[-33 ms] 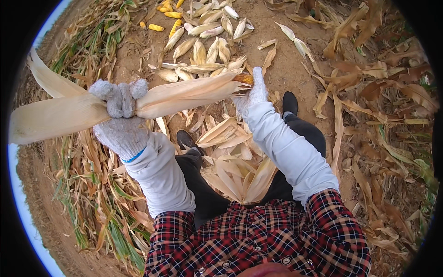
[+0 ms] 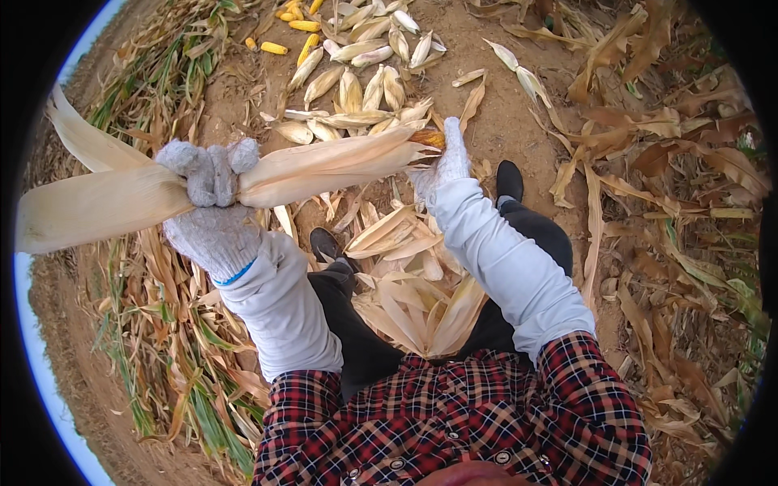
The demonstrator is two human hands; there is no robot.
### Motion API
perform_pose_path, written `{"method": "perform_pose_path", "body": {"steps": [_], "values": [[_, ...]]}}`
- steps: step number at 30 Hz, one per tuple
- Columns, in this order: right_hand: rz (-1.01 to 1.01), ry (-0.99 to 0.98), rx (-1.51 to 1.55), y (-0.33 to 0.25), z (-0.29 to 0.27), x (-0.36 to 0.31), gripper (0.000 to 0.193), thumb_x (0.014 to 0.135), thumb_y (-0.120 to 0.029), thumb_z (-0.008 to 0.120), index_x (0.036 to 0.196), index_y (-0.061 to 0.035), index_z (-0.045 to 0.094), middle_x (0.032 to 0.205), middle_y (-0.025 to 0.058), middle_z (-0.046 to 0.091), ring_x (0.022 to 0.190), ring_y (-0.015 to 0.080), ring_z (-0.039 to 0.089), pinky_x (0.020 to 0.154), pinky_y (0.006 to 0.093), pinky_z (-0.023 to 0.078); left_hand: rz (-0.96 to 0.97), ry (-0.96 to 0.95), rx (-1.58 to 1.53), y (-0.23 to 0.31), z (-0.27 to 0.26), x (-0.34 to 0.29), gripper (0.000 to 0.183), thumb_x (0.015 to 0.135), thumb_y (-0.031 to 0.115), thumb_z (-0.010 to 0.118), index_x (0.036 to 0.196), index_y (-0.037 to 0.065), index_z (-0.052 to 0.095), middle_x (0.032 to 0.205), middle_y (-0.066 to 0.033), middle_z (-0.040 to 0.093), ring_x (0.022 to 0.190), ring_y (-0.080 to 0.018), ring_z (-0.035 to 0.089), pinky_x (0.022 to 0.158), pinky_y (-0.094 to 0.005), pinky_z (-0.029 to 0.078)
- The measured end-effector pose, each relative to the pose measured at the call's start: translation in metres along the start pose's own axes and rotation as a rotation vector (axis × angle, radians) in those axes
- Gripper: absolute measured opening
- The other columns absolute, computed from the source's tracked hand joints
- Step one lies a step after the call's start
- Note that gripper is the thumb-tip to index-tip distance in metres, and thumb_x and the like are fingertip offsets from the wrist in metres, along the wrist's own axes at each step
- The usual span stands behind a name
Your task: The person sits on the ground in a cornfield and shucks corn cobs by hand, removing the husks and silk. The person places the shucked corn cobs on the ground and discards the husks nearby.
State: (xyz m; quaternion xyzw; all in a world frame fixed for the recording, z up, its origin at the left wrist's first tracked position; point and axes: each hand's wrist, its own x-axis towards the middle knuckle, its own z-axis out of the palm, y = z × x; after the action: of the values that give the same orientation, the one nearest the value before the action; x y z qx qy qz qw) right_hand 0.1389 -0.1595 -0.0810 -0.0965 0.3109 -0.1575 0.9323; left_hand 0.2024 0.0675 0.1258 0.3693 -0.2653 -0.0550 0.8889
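Observation:
My left hand (image 2: 212, 194), in a pale knitted glove, is closed around long dry corn husks (image 2: 324, 168). They stretch from the far left, through my fist, across to my other hand. My right hand (image 2: 444, 162), gloved too, grips the right end, where an ear of corn (image 2: 429, 139) shows orange-yellow kernels. Most of that ear is hidden by husk and by my fingers. Loose husk ends (image 2: 89, 206) stick out on the left of my fist.
Several ears in husk (image 2: 350, 91) lie piled on bare soil ahead, with peeled yellow cobs (image 2: 274, 49) at their far left. Shed husks (image 2: 405, 243) lie between my feet and legs. Dry stalks and leaves (image 2: 648, 162) border the right side; a greener leaf heap (image 2: 186, 356) lies left.

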Motion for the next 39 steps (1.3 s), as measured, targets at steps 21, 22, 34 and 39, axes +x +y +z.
{"method": "perform_pose_path", "body": {"steps": [21, 22, 34, 39], "values": [[-0.055, -0.108, 0.009, -0.026, 0.006, -0.005, 0.061, 0.099, -0.057, 0.065, 0.134, -0.0071, 0.059, 0.12, 0.0179, 0.07, 0.11, 0.0381, 0.07, 0.089, 0.0552, 0.063, 0.11, 0.135, -0.005, 0.018, -0.004, 0.0, 0.03, 0.11, 0.03, 0.05, 0.088, 0.012, 0.06, 0.057, 0.0053, 0.038, 0.054, -0.0129, 0.039, 0.073, -0.0349, 0.041], [-0.038, -0.178, 0.0, -0.028, 0.003, -0.008, 0.061, 0.098, -0.056, 0.067, 0.134, -0.007, 0.058, 0.12, 0.0202, 0.069, 0.11, 0.0402, 0.07, 0.092, 0.0584, 0.062, 0.089, 0.102, -0.046, 0.019, -0.006, 0.001, 0.03, 0.111, 0.029, 0.049, 0.088, 0.012, 0.059, 0.057, 0.0051, 0.038, 0.054, -0.013, 0.039, 0.073, -0.035, 0.042], [-0.071, -0.044, 0.045, -0.031, 0.014, -0.011, 0.068, 0.092, -0.048, 0.079, 0.136, -0.0043, 0.052, 0.129, 0.0194, 0.063, 0.113, 0.0372, 0.065, 0.101, 0.0574, 0.056, 0.098, 0.137, -0.059, 0.026, -0.01, 0.001, 0.035, 0.11, 0.033, 0.049, 0.087, 0.01, 0.06, 0.056, 0.004, 0.041, 0.051, -0.0132, 0.038, 0.074, -0.0361, 0.044], [-0.158, 0.006, 0.125, -0.038, 0.009, -0.003, 0.063, 0.092, -0.039, 0.081, 0.137, -0.0067, 0.05, 0.124, 0.0161, 0.061, 0.115, 0.0348, 0.063, 0.105, 0.0564, 0.053, 0.094, 0.18, -0.095, 0.038, -0.028, 0.004, 0.038, 0.11, 0.036, 0.05, 0.085, 0.01, 0.06, 0.054, 0.0042, 0.044, 0.049, -0.0134, 0.042, 0.073, -0.0364, 0.045]]}}
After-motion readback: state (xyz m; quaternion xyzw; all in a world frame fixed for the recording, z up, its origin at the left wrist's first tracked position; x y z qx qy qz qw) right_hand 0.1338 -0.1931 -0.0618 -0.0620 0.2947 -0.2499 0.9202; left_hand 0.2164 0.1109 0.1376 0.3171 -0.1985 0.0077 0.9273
